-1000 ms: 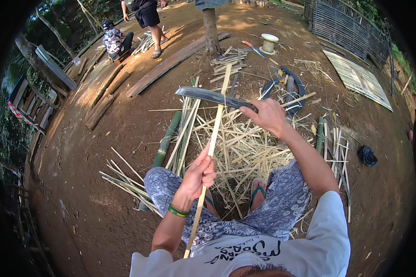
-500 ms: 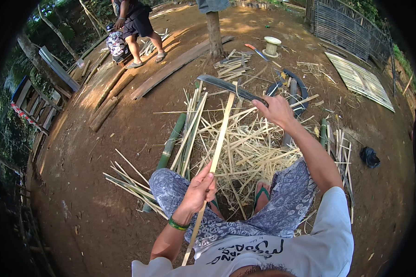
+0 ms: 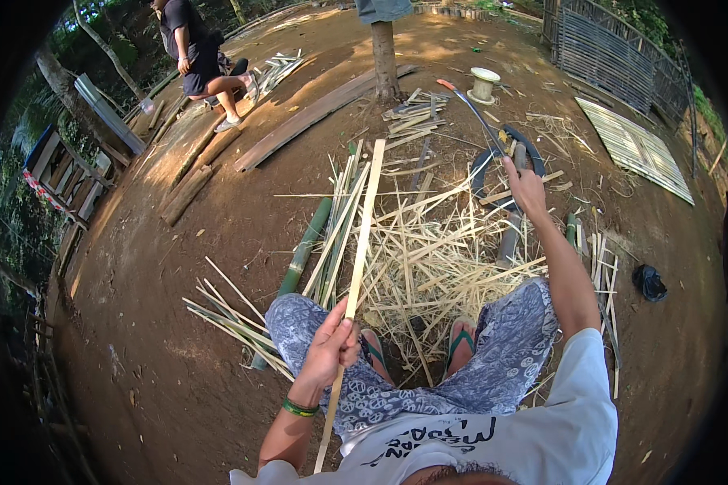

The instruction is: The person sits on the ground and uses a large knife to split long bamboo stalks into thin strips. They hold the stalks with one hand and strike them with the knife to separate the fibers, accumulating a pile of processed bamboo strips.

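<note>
My left hand [image 3: 330,349] is closed around a long pale bamboo strip [image 3: 364,230]. Its lower end runs down past my wrist toward my shirt, and its upper end points away over the ground. Off to the right, my right hand [image 3: 526,186] grips a machete, whose handle is mostly hidden in my fist. The dark, narrow-looking machete blade [image 3: 485,125] points forward and away, apart from the strip. Beneath my hands, between my knees and beyond, lies a heap of bamboo slivers and shavings [image 3: 437,250].
A green bamboo pole [image 3: 306,246] and split strips [image 3: 344,218] lie left of the heap. Beyond my right hand are a black ring [image 3: 481,174] and a pale spool [image 3: 484,85]. A woven bamboo panel [image 3: 635,149] rests far right. Another person [image 3: 198,56] stands by planks at far left.
My right hand has moved right and away, swinging the machete off the strip to point forward. My left hand has lowered slightly with the strip. The other person has shifted left, one leg lifted.
</note>
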`<control>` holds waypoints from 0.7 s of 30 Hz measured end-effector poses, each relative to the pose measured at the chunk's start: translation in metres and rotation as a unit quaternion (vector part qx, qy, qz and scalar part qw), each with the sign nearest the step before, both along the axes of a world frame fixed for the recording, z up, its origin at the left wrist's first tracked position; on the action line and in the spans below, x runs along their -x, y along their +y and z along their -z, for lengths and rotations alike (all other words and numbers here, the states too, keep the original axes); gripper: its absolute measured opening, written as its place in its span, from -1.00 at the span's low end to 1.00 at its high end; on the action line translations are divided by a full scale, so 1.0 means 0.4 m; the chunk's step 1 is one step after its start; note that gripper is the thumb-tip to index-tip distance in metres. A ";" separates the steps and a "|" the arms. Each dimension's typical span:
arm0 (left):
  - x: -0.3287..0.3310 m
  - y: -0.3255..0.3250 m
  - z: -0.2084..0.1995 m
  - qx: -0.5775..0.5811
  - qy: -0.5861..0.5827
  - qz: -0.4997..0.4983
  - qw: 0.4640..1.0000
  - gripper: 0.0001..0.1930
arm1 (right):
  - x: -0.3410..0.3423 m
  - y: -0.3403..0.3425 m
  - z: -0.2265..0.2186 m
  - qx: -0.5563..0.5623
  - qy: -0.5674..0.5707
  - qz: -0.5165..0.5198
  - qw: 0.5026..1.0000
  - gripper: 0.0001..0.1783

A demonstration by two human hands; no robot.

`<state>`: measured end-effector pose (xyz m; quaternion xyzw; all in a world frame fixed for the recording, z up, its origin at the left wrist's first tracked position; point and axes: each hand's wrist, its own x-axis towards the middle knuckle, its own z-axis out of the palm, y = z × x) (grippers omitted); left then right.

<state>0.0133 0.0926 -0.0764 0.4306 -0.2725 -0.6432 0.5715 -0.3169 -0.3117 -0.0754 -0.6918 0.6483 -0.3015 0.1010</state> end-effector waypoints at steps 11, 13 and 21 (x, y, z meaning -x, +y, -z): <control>0.102 -0.212 -0.042 -0.007 -0.041 0.025 0.999 -0.57 | -0.252 0.337 -0.083 0.042 0.073 -0.384 0.919 -0.24; 0.121 -0.228 -0.054 -0.010 -0.043 0.010 0.999 -0.59 | -0.270 0.377 -0.084 0.082 0.118 -0.430 0.891 -0.23; 0.107 -0.164 -0.071 0.012 -0.086 0.026 0.996 -0.56 | -0.231 0.291 -0.127 0.073 0.084 -0.326 0.939 -0.21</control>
